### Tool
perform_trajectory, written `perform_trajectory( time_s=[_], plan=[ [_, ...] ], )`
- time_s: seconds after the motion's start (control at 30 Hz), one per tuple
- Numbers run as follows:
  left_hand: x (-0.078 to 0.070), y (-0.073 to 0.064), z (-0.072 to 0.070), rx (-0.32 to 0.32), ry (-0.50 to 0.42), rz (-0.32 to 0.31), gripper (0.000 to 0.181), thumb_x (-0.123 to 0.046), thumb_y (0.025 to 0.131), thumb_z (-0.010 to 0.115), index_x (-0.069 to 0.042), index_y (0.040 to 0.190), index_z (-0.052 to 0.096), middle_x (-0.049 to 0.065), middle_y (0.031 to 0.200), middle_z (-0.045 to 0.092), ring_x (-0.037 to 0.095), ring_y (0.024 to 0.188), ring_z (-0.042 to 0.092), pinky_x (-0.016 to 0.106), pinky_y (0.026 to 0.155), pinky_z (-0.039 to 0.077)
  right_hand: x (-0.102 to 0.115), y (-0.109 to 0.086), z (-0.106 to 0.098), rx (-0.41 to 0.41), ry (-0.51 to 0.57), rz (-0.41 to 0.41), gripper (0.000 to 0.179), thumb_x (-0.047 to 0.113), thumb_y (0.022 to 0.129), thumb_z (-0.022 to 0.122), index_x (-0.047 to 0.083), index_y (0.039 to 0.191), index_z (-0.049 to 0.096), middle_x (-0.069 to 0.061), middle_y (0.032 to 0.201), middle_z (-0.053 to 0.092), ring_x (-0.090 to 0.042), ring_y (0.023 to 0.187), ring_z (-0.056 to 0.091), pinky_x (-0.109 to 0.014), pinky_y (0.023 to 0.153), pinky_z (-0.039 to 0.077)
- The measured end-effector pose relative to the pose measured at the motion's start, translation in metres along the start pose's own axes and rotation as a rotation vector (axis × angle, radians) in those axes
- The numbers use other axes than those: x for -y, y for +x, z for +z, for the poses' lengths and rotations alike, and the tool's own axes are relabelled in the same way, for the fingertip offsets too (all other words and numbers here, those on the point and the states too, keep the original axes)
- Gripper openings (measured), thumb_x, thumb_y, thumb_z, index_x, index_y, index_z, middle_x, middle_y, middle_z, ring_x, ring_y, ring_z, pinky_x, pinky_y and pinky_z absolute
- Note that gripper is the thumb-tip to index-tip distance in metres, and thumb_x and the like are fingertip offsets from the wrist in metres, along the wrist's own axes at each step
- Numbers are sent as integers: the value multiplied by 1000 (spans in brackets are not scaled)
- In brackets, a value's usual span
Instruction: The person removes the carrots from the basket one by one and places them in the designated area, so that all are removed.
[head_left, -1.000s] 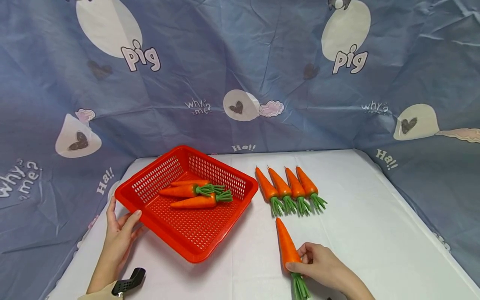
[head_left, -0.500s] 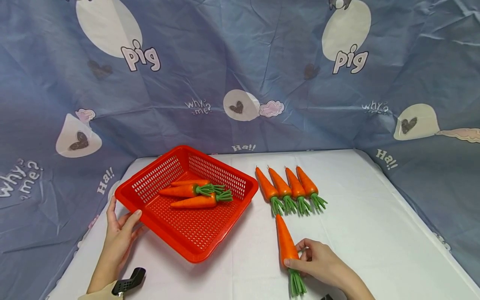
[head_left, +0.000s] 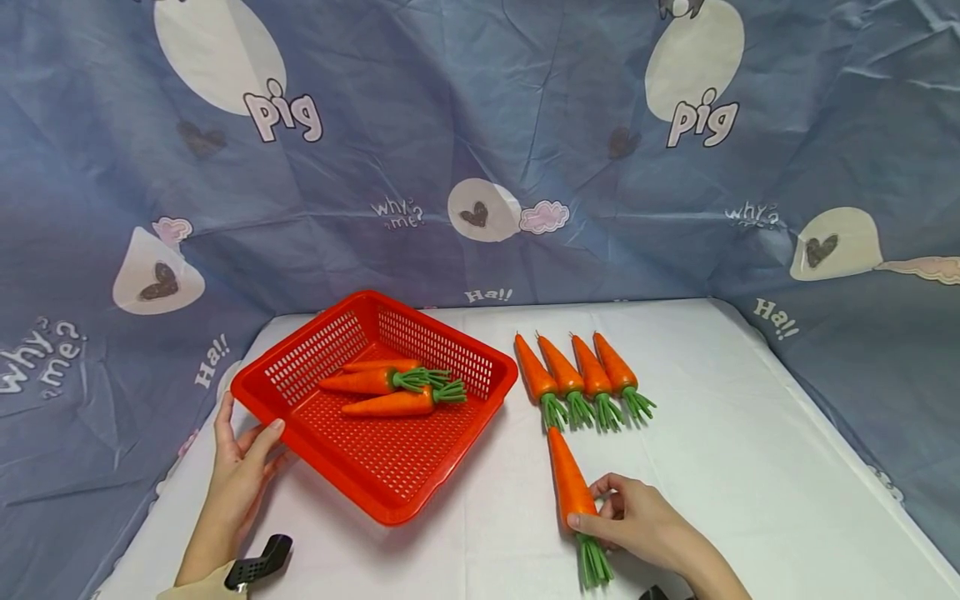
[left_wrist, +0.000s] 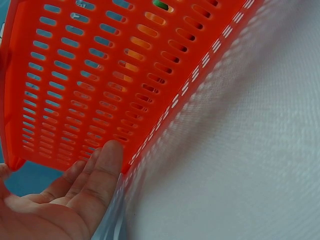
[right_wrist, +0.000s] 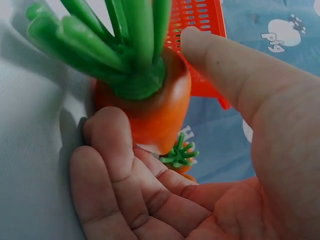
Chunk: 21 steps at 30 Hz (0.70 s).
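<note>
My right hand (head_left: 637, 521) holds an orange carrot (head_left: 572, 483) with green stems, low on the white table. Thumb and curled fingers grip its stem end, seen close up in the right wrist view, where the carrot (right_wrist: 155, 120) fills the middle. The carrot's narrow tip points away, right at the stems of a row of several carrots (head_left: 536, 371). On the left, my left hand (head_left: 236, 475) rests at the left corner of a red plastic basket (head_left: 352, 492), fingers extended against its slotted outer wall (left_wrist: 95, 80). Three carrots (head_left: 390, 403) lie in the basket.
White cloth covers the table (head_left: 735, 467). A blue printed curtain (head_left: 480, 150) hangs behind it and along both sides. A black strap (head_left: 258, 562) sits at my left wrist.
My right hand has slid the gripped carrot slightly away from me and a little left, bringing its tip up to the row's stems. The left hand and basket stay put.
</note>
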<state>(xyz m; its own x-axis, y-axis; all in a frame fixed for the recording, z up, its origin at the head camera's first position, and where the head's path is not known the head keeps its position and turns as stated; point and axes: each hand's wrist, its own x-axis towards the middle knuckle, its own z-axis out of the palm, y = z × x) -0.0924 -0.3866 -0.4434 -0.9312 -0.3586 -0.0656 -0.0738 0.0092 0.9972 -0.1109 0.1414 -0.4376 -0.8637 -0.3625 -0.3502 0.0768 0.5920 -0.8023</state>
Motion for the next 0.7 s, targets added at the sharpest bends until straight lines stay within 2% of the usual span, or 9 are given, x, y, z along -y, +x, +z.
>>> perform_trajectory(
  time_s=[0.43, 0.7],
  plan=[
    [0, 0, 0, 12, -13, 13, 95, -25, 111, 61, -46, 169, -11, -10, 133, 51, -6, 102, 69, 17, 83, 62, -2, -3, -8, 20, -21, -24, 48, 44, 94, 82, 5, 116, 66, -2, 76, 67, -16, 68, 59, -25, 61, 41],
    [0, 1, -1, 7, 2, -4, 95, -27, 111, 61, -48, 168, -12, -9, 135, 50, -7, 102, 69, 16, 83, 61, 3, -4, -16, 6, -39, -78, 45, 41, 95, 81, 4, 117, 66, -1, 77, 68, -12, 67, 59, -24, 62, 42]
  ],
)
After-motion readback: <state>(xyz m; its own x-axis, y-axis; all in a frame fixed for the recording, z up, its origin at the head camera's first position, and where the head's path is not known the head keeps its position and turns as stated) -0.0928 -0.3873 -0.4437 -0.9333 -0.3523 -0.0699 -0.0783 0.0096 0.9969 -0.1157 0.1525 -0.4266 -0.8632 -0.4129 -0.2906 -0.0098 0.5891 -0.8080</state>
